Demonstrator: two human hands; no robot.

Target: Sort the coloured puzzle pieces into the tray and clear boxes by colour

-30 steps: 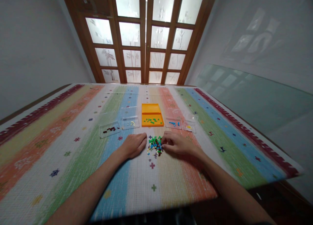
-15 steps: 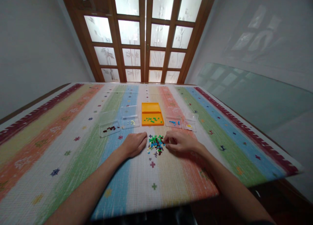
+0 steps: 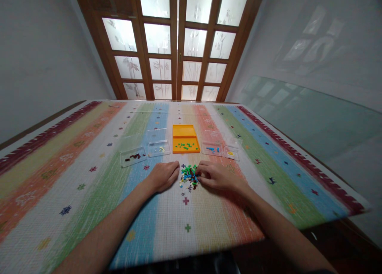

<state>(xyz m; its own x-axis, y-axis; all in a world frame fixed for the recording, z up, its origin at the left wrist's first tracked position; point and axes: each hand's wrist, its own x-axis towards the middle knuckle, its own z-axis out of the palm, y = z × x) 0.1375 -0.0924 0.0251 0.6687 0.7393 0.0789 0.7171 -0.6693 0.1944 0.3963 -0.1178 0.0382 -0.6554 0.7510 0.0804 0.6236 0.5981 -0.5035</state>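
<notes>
Two bare hands are down on my feed, and I'm on the right hand point(image 3: 211, 174) first: thumb and forefinger bent toward each other at the right edge of the pile of small bricks point(image 3: 188, 175). I can't tell whether they're pinching a piece. Across the pile, the left hand point(image 3: 164, 176) rests just beside it, fingers together and curled down; what's under them I can't tell. The pile, mixed green, blue, brown and pale, sits squarely between the two, so it's tight sideways for me here.

Beyond the knuckles, a narrow strip of cloth, then a row of opened containers: the orange case point(image 3: 185, 131) in the middle with green pieces, the pale-piece box point(image 3: 153, 151) and brown-piece box point(image 3: 123, 160) to the left, the blue-piece box point(image 3: 212, 154) and yellow-piece box point(image 3: 235, 157) to the right. Outside both forearms, the striped tabletop point(image 3: 171, 230) runs wide either way. Its near edge passes under the forearms; its far edge lies toward the wood-framed doors point(image 3: 177, 79).
</notes>
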